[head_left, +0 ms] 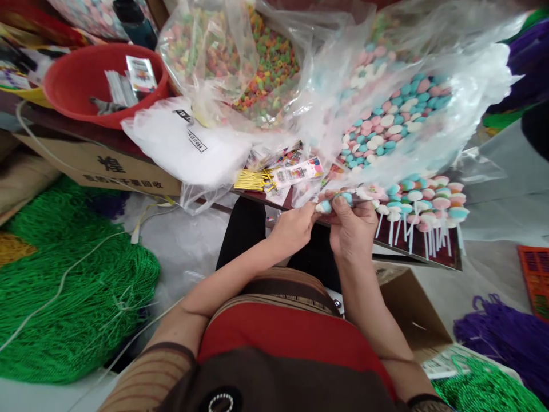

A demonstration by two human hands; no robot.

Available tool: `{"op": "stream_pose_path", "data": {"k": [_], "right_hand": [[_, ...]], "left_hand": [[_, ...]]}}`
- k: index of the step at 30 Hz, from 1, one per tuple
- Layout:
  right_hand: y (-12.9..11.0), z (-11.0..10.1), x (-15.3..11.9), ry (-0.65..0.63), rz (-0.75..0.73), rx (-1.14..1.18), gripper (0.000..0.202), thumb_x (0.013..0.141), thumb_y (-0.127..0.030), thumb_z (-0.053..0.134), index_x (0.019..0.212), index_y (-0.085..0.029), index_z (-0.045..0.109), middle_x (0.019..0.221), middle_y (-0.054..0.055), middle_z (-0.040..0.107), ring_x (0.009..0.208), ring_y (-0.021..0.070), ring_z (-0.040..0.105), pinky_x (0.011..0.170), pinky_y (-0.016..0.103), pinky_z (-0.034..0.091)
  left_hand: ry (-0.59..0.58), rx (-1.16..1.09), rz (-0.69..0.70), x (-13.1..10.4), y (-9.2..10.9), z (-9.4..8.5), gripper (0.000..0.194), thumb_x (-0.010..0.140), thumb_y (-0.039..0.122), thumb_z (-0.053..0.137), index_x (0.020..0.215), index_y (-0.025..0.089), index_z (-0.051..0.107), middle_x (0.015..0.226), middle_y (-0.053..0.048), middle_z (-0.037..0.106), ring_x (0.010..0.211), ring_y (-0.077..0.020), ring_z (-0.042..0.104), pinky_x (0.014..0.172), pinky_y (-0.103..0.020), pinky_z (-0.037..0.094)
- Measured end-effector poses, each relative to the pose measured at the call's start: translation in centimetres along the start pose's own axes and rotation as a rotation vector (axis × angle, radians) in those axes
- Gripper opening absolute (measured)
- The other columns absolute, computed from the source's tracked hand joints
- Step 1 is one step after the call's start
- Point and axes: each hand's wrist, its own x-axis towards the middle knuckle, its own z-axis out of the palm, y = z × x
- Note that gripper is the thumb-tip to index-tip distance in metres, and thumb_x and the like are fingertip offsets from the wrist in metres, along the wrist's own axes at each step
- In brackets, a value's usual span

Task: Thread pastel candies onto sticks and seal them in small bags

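Near the table edge my left hand (297, 228) and my right hand (354, 226) meet, fingers closed. Between them is a short row of blue and white candies (325, 206). My left fingertips pinch its near end, and my right thumb presses on the blue candy at the other end. Whether a stick runs through the row is hidden by the fingers. Right of my right hand lies a pile of candy lollipops (424, 200), pastel candies on white sticks that hang over the edge. Gold twist ties (250, 179) and a printed card (298, 171) lie beyond my left hand.
A large clear bag of pink, blue and white candies (386, 123) and a bag of ring candies (270, 63) stand behind. Left are white plastic bags (189, 143), a red basin (64, 80) and a carton (128, 177). Green cord (77, 286) heaps beside me; an open box (412, 309) sits lower right.
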Motion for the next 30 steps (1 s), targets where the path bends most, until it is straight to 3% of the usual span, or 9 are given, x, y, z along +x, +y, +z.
{"op": "stream_pose_path", "data": {"k": [2,4,9,11,14,17,21,26,30], "right_hand": [[0.2,0.7,0.0,0.044,-0.045,-0.002,0.035,0.078,-0.051,0.082,0.094,-0.027,0.062,0.093,0.002,0.076,0.085,0.0205,0.075,0.082,0.039,0.063],[-0.1,1.1,0.5,-0.020,-0.047,-0.046,0.035,0.080,-0.053,0.080,0.097,-0.027,0.064,0.095,0.002,0.077,0.087,0.0201,0.075,0.086,0.039,0.063],[-0.4,2.8,4.0,-0.349,-0.049,-0.251,0.039,0.088,-0.055,0.071,0.116,-0.028,0.071,0.110,0.004,0.077,0.098,0.0217,0.074,0.086,0.038,0.061],[0.3,4.4,5.4,-0.422,-0.106,-0.457,0.029,0.093,-0.046,0.067,0.113,-0.026,0.074,0.107,0.005,0.078,0.100,0.0232,0.074,0.090,0.040,0.059],[1.7,7.4,6.3,-0.530,-0.140,-0.931,0.019,0.094,-0.029,0.062,0.098,-0.019,0.078,0.102,0.010,0.078,0.101,0.0285,0.073,0.095,0.044,0.054],[3.0,9.7,6.1,-0.534,-0.117,-1.288,0.023,0.095,-0.028,0.057,0.103,-0.017,0.076,0.116,0.017,0.075,0.106,0.0309,0.070,0.093,0.042,0.053],[4.3,11.1,5.8,-0.511,-0.081,-1.490,0.031,0.099,-0.026,0.048,0.114,-0.015,0.073,0.124,0.020,0.071,0.112,0.0311,0.069,0.091,0.038,0.051],[4.7,11.4,6.6,-0.483,-0.051,-1.517,0.037,0.098,-0.016,0.039,0.116,-0.010,0.071,0.119,0.024,0.073,0.109,0.0307,0.070,0.089,0.037,0.050],[4.2,10.3,7.8,-0.441,-0.029,-1.361,0.023,0.091,-0.019,0.050,0.097,-0.017,0.072,0.099,0.015,0.077,0.092,0.0281,0.071,0.082,0.036,0.050]], "left_hand": [[0.063,0.088,0.050,0.0,-0.4,-0.1,0.006,0.092,0.023,0.057,0.087,0.022,0.061,0.074,-0.004,0.061,0.074,-0.0214,0.059,0.074,-0.030,0.041],[0.080,0.070,0.029,0.1,-0.7,-0.8,0.010,0.092,0.024,0.058,0.082,0.022,0.060,0.070,-0.003,0.060,0.069,-0.0195,0.056,0.071,-0.030,0.040],[0.161,-0.491,-0.164,1.0,-2.0,-5.3,0.029,0.094,0.047,0.062,0.080,0.022,0.058,0.052,0.007,0.044,0.046,-0.0097,0.039,0.055,-0.024,0.036],[0.295,-0.713,-0.222,1.4,-2.1,-7.2,0.033,0.092,0.050,0.067,0.079,0.021,0.057,0.049,0.011,0.035,0.042,-0.0068,0.033,0.053,-0.023,0.039],[0.435,-0.843,-0.272,1.8,-1.9,-8.9,0.033,0.093,0.045,0.069,0.076,0.020,0.055,0.048,0.013,0.030,0.039,-0.0043,0.032,0.052,-0.021,0.041],[0.481,-0.868,-0.291,1.9,-1.7,-9.4,0.032,0.096,0.038,0.067,0.075,0.019,0.054,0.046,0.013,0.032,0.038,-0.0036,0.033,0.051,-0.019,0.041],[0.498,-0.876,-0.344,2.0,-1.8,-9.2,0.031,0.100,0.036,0.062,0.075,0.018,0.053,0.045,0.013,0.032,0.037,-0.0031,0.034,0.051,-0.018,0.042],[0.493,-0.890,-0.360,2.2,-2.1,-9.1,0.033,0.097,0.040,0.066,0.075,0.019,0.052,0.045,0.013,0.033,0.037,-0.0037,0.036,0.050,-0.018,0.041],[0.461,-0.894,-0.321,2.1,-2.6,-8.9,0.029,0.100,0.037,0.061,0.079,0.019,0.052,0.046,0.012,0.037,0.037,-0.0041,0.037,0.051,-0.018,0.043]]}}
